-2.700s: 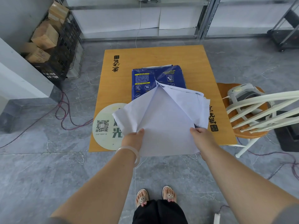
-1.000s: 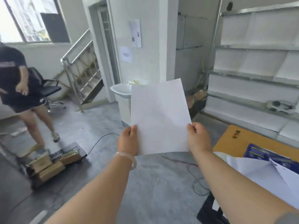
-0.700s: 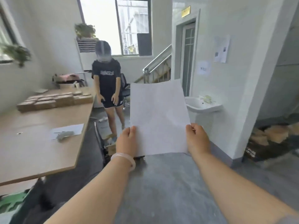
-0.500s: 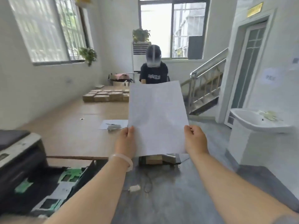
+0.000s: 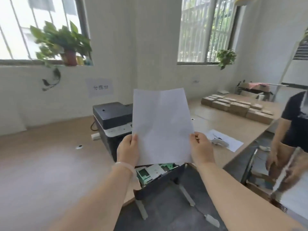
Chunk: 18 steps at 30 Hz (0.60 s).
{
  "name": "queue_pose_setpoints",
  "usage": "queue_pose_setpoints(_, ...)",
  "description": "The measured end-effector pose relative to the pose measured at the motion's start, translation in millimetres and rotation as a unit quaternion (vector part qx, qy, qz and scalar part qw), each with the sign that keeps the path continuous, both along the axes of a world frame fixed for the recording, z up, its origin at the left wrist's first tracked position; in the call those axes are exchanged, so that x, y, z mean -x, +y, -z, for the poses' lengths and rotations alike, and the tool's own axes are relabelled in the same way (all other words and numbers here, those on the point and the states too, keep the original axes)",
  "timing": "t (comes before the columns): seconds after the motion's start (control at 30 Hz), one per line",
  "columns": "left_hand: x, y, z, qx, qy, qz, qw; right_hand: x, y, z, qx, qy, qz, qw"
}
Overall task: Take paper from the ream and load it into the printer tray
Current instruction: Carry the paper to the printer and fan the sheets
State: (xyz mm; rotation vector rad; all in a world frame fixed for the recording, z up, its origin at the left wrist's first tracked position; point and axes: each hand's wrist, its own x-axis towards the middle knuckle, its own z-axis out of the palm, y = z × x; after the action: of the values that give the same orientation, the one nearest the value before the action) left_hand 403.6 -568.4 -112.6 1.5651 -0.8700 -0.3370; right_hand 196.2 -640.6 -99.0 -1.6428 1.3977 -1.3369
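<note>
I hold a white sheaf of paper (image 5: 162, 125) upright in front of me. My left hand (image 5: 128, 150) grips its lower left edge and my right hand (image 5: 200, 148) grips its lower right edge. Behind the paper stands a black and white printer (image 5: 112, 120) on a wooden desk (image 5: 41, 162). Its black paper tray (image 5: 160, 180) is pulled out toward me below the paper, with green and white guides showing inside. The paper hides the printer's right side. The ream is out of view.
A second long desk (image 5: 233, 124) runs off to the right with rows of brown boxes (image 5: 236, 106) and a loose sheet (image 5: 225, 142). A person in black (image 5: 293, 130) stands at the right edge. Potted plants (image 5: 63, 42) sit on the window sills.
The view has swung left from the ream table across the room to the printer. Both hands have kept the same grip on the paper throughout.
</note>
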Motion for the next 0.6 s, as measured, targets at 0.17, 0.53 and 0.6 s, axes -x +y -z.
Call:
queue_pose_setpoints(0.17, -38, 42, 19, -0.022, 0.009, -0.105, 0.994, -57, -2, 19, 0.001, 0.009, -0.115, 0.993)
queue_pose_setpoints(0.53, -153, 99, 53, -0.037, 0.023, -0.226, 0.973, -203, 8, 55, -0.107, -0.012, -0.298, 0.948)
queue_pose_setpoints(0.6, -181, 98, 58, -0.038, 0.037, -0.234, 0.971, -235, 4, 58, -0.116, -0.012, -0.302, 0.946)
